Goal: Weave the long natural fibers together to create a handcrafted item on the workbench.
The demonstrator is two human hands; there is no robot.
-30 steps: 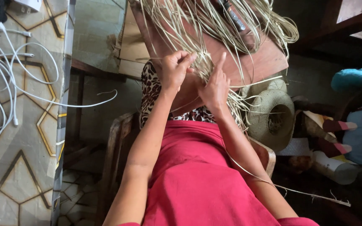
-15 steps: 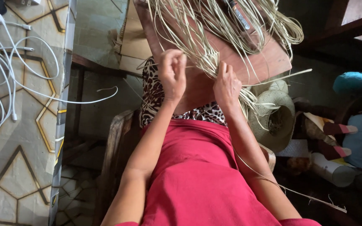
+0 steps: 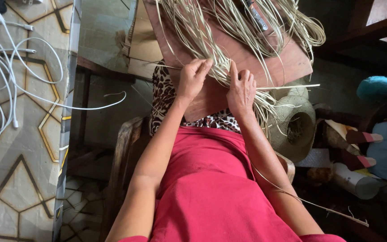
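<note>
Leftmost, white cables are seen on the patterned table. Straw strands are pinched by the left hand and right hand on a wooden board, their length fanning away from both hands equally. A woven hat is seen rightward.

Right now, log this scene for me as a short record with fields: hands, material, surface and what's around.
left hand: fingers pinching pale straw strands
right hand: pressing the same strands, thumb up
surface: brown wooden board on the lap
on board: knife under loose straw
right side: woven straw hat
left side: white cables on patterned table
</note>
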